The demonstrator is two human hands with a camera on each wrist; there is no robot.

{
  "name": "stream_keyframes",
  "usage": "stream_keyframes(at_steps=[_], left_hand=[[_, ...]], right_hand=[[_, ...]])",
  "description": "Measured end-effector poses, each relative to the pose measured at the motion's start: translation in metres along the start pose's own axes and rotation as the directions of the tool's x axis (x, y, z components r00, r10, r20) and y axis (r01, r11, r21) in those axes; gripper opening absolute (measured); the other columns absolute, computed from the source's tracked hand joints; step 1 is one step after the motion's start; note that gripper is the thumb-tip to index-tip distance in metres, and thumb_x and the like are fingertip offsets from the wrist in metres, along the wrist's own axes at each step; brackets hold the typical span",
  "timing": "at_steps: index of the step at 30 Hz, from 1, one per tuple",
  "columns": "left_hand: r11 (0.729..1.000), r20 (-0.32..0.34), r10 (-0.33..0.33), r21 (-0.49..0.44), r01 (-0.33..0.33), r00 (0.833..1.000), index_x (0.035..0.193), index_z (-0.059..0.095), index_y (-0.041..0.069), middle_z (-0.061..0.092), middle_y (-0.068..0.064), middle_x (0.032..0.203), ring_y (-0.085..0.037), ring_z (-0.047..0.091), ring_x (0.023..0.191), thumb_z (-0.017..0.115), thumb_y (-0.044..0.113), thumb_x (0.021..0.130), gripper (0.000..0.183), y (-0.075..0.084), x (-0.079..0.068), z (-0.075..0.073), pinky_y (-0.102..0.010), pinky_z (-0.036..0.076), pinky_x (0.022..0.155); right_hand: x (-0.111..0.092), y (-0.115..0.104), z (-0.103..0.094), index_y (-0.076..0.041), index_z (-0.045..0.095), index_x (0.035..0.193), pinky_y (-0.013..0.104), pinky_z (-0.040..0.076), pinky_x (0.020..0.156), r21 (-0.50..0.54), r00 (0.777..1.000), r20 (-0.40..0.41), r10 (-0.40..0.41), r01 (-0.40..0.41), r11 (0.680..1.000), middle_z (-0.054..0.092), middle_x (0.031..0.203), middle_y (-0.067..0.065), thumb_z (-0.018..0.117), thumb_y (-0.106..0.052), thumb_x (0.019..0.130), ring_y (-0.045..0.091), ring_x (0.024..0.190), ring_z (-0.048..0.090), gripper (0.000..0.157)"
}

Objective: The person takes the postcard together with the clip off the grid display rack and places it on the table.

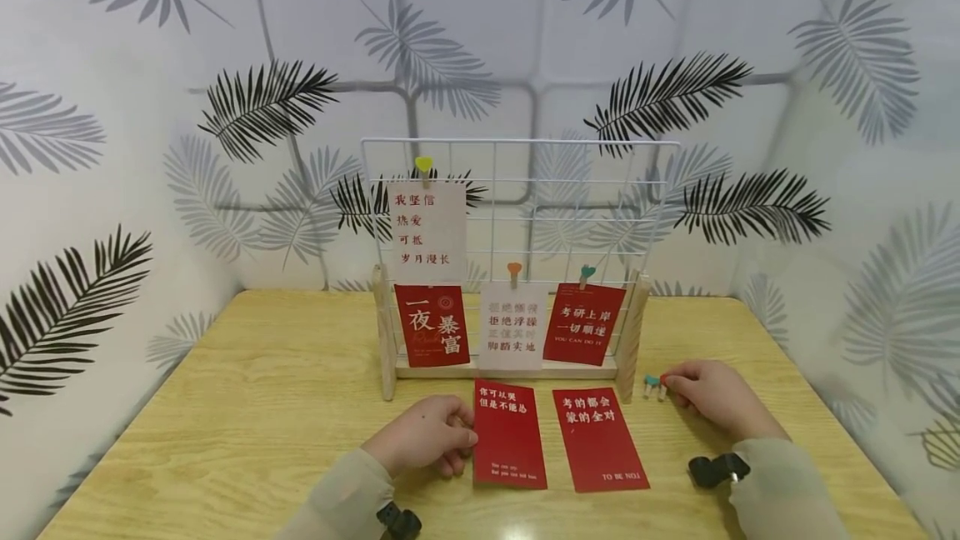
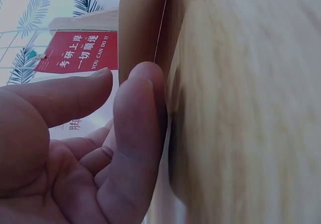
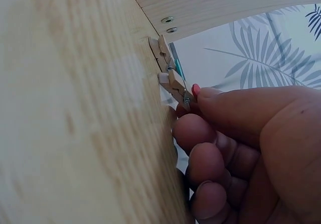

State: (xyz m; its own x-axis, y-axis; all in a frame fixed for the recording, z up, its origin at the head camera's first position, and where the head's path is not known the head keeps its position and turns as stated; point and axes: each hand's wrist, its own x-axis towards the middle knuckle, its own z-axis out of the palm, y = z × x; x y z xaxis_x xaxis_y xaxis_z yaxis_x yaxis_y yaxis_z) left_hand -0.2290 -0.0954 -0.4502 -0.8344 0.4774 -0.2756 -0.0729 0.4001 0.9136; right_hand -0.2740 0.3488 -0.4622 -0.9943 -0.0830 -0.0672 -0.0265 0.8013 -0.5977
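A red card (image 1: 508,440) with white lettering lies on the table, and my left hand (image 1: 433,433) touches its left edge. In the left wrist view, the thumb (image 2: 90,89) stands apart from the forefinger (image 2: 135,128), whose tip meets the card's edge. To the right lies a second red card (image 1: 600,440). My right hand (image 1: 716,394) pinches a small wooden clothespin (image 3: 175,86) by its red end between thumb and forefinger. Close beside it is another clothespin (image 1: 649,383) with a teal top.
A white wire grid (image 1: 493,190) stands on wooden feet (image 1: 385,332) behind the cards. Clothespins hold cards on it: a large white card (image 1: 427,265), a red card (image 1: 435,357), a smaller white card (image 1: 513,361) and a red card (image 1: 581,354). Leaf-patterned cloth (image 1: 465,40) hangs behind the table (image 1: 247,407).
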Motion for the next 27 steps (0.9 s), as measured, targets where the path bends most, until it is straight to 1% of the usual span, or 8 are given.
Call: stream_keyframes(at_steps=[7,13,18,23,27], left_hand=[[1.000,-0.009,0.001,0.007,-0.001,1.000,0.111,0.059,0.000,0.067,-0.014,0.086,-0.021,0.066,0.062,0.066,0.010,0.097,0.018,-0.0048,-0.0013,-0.0012,-0.034,0.058,0.056],[1.000,-0.010,0.014,0.012,-0.014,1.000,0.115,0.058,-0.002,0.067,-0.014,0.087,-0.021,0.067,0.063,0.064,0.011,0.098,0.021,-0.0034,-0.0010,-0.0042,-0.035,0.059,0.057],[0.999,-0.018,0.024,0.021,-0.024,1.000,0.114,0.059,-0.001,0.067,-0.014,0.085,-0.021,0.067,0.063,0.064,0.010,0.097,0.021,-0.0010,-0.0024,-0.0054,-0.035,0.059,0.057],[0.998,-0.038,0.047,0.033,-0.046,0.998,0.113,0.060,0.000,0.066,-0.014,0.081,-0.022,0.066,0.063,0.064,0.010,0.097,0.020,0.0010,-0.0032,-0.0067,-0.035,0.058,0.058],[0.998,-0.050,0.063,0.020,-0.062,0.997,0.113,0.060,0.001,0.066,-0.014,0.083,-0.022,0.067,0.064,0.065,0.011,0.096,0.020,0.0012,-0.0021,-0.0076,-0.035,0.058,0.059]], right_hand=[[-0.0016,-0.0013,0.0010,-0.009,0.071,0.101,0.035,0.042,0.064,-0.005,1.000,0.006,-0.003,0.003,1.000,0.059,0.073,0.000,0.058,-0.026,0.103,0.018,0.065,0.053,0.022],[-0.0011,-0.0014,0.0004,-0.004,0.072,0.113,0.034,0.046,0.064,0.026,1.000,0.001,-0.001,0.001,1.000,0.062,0.078,0.000,0.059,-0.025,0.103,0.018,0.070,0.055,0.026],[0.0002,-0.0016,0.0002,-0.002,0.069,0.120,0.034,0.048,0.063,0.048,1.000,0.009,0.000,-0.001,0.999,0.063,0.081,0.001,0.058,-0.026,0.103,0.018,0.071,0.056,0.031],[0.0005,-0.0027,0.0011,0.000,0.068,0.122,0.033,0.048,0.061,0.088,1.000,0.012,0.003,-0.004,0.996,0.063,0.082,0.003,0.059,-0.025,0.103,0.019,0.071,0.056,0.033],[0.0005,-0.0037,0.0011,0.000,0.067,0.122,0.032,0.047,0.061,0.099,1.000,0.010,0.002,-0.003,0.995,0.063,0.083,0.003,0.058,-0.025,0.103,0.020,0.071,0.056,0.033]])
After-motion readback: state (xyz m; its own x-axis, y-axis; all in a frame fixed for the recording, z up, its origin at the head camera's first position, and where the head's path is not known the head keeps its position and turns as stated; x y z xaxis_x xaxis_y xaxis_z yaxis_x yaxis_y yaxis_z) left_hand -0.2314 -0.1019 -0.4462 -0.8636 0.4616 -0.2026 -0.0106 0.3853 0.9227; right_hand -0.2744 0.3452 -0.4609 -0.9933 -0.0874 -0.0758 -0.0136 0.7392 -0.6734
